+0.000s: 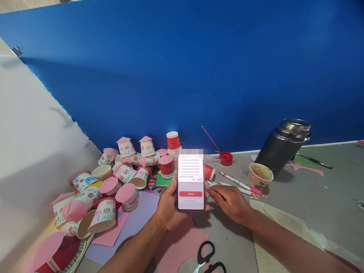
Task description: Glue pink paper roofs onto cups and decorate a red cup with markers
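My left hand [166,206] is wrapped round a smartphone [190,194], held upright with its lit screen facing me. The screen shows a list of numbers and a red button; its top is blurred out. Beside the phone's right edge is my right hand [231,201], its fingers curled in and their tips close to the phone; I see nothing in them. Below the phone lie a pink paper sheet [182,242] and black-handled scissors [205,259]. Behind it stands a stack of red-and-white paper cups [173,141].
Decorated paper cups with pink paper tops [109,185] crowd the left side. Several markers [234,181] lie right of the phone. Farther right stand a stained paper cup [260,175] and a tilted-looking dark open flask [280,146]. A red paint pot [226,158] holds a brush by the blue partition [182,68].
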Demonstrator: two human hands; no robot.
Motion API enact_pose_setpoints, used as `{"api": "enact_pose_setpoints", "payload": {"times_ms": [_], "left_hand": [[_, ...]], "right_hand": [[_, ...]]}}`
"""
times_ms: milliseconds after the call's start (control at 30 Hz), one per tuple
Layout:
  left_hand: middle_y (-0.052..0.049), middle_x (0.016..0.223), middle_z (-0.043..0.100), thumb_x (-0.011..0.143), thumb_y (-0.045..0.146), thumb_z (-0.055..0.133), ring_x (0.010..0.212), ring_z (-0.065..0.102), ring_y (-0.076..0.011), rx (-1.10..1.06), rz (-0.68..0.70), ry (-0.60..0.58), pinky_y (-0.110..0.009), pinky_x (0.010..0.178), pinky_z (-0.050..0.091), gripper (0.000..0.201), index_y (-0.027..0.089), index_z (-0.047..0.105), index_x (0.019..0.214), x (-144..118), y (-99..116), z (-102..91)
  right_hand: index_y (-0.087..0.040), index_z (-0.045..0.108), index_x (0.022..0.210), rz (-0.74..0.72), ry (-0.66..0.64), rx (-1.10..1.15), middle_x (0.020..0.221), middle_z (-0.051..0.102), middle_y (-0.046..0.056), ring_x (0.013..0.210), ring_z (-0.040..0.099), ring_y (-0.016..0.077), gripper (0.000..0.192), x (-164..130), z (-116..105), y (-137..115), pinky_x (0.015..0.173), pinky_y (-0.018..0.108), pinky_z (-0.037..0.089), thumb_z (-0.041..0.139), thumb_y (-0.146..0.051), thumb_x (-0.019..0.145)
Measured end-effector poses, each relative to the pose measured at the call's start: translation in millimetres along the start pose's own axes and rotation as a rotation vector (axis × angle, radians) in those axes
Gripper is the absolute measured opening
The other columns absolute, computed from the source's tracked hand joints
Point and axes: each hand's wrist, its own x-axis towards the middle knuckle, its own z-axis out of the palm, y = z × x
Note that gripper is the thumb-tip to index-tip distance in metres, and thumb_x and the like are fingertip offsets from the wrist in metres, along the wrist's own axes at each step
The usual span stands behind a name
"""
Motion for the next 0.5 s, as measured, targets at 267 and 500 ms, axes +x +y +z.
{"api": "enact_pose_setpoints", "payload": {"times_ms": [267, 500], "left_hand": [[-0.024, 0.124, 0.078, 0.107, 0.062, 0.044, 0.113, 0.075, -0.0389, -0.012, 0.001, 0.010, -0.060, 0.100, 0.056, 0.064, 0.011, 0.073, 0.134, -0.2, -2.1, -1.5], [-0.024, 0.121, 0.079, 0.108, 0.059, 0.043, 0.103, 0.078, -0.0364, -0.023, -0.010, 0.047, -0.057, 0.090, 0.060, 0.062, 0.010, 0.075, 0.130, 0.1, -5.2, -5.5]], "right_hand": [[-0.022, 0.074, 0.098, -0.021, -0.079, 0.058, 0.080, 0.080, 0.004, 0.067, 0.071, 0.0172, 0.043, -2.2, 4.7, -1.8, 0.065, 0.029, 0.044, 0.039, -0.039, 0.115], [-0.022, 0.070, 0.093, -0.021, -0.096, 0.087, 0.079, 0.077, 0.003, 0.066, 0.069, 0.0158, 0.040, -4.3, 8.5, -1.5, 0.063, 0.029, 0.042, 0.039, -0.035, 0.115]]}}
